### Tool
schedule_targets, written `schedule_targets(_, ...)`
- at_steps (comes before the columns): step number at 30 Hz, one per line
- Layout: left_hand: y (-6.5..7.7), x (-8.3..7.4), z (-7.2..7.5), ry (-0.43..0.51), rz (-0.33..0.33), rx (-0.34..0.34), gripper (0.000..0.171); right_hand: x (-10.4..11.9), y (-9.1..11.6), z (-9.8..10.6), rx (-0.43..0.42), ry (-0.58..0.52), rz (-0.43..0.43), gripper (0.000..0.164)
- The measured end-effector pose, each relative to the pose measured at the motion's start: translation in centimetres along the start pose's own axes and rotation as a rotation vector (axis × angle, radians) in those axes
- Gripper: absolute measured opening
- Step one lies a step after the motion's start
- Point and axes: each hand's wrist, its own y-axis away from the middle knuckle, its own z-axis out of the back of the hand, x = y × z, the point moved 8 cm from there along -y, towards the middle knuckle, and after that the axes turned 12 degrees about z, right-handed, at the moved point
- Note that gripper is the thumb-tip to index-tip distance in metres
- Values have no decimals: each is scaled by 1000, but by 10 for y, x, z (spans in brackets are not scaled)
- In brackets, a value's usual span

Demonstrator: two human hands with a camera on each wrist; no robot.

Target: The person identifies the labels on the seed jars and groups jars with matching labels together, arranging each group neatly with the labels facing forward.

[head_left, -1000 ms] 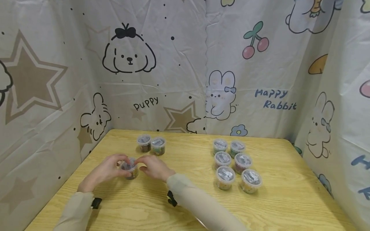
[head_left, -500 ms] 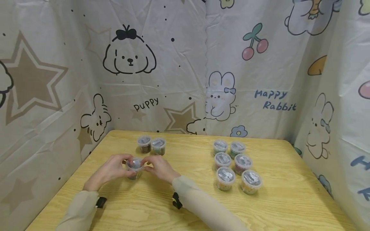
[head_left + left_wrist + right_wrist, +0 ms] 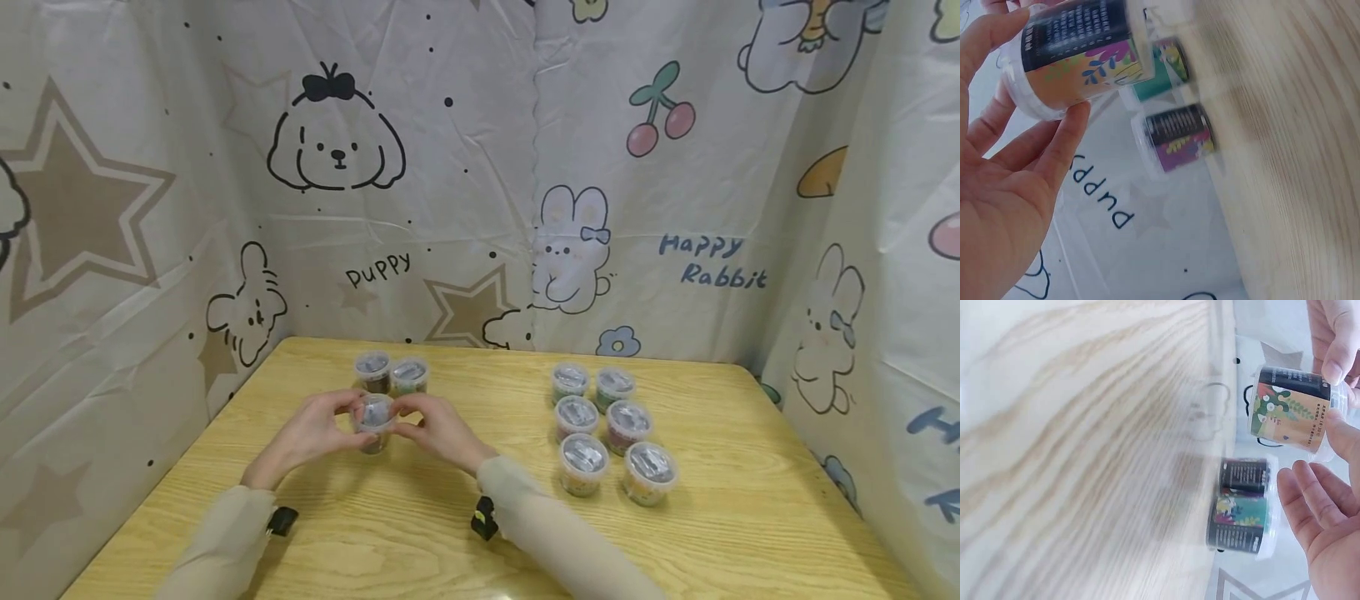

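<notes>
A small clear lidded tub (image 3: 372, 417) with an orange and black floral label is held between both hands, lifted off the table. On its left side, my left hand (image 3: 315, 429) grips the lid rim between thumb and fingers. From the right, my right hand (image 3: 442, 429) pinches the rim with thumb and a fingertip. The right wrist view shows the right hand's other fingers (image 3: 1310, 494) extended, apart from the tub. Just behind stand two similar tubs, one with a purple label (image 3: 1179, 137) and one with a green label (image 3: 1160, 72).
Several more lidded tubs stand in a cluster on the right of the wooden table (image 3: 480, 517), among them an orange-labelled tub (image 3: 651, 473) at the front. A printed cloth (image 3: 465, 167) hangs around the table's back and sides.
Both hands have carried the tub rightward and away from the wearer, closer to the two tubs at the back left. The other tubs have not moved.
</notes>
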Motion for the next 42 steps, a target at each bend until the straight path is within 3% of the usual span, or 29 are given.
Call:
schedule_targets(10, -11, -25, -12, 112, -59, -44, 32, -7, 23, 26, -89, -96, -31, 27)
schedule_targets(17, -24, -46, -29, 155, -134, -55, 29, -10, 42, 50, -191, -57, -32, 23)
schedule_targets(23, -33, -55, -42, 248, -123, -56, 29, -14, 54, 69, -275, -6, -63, 23)
schedule_targets(27, -38, -61, -47, 296, -121, -84, 30, -16, 59, 83, -329, -31, -93, 23)
schedule_targets(32, -40, -68, -51, 344, -122, -111, 31, -18, 62, 93, -337, -52, -132, 22)
schedule_targets(42, -46, -75, -59, 426, -125, -44, 25, -33, 68, 99, -277, -168, -245, 25)
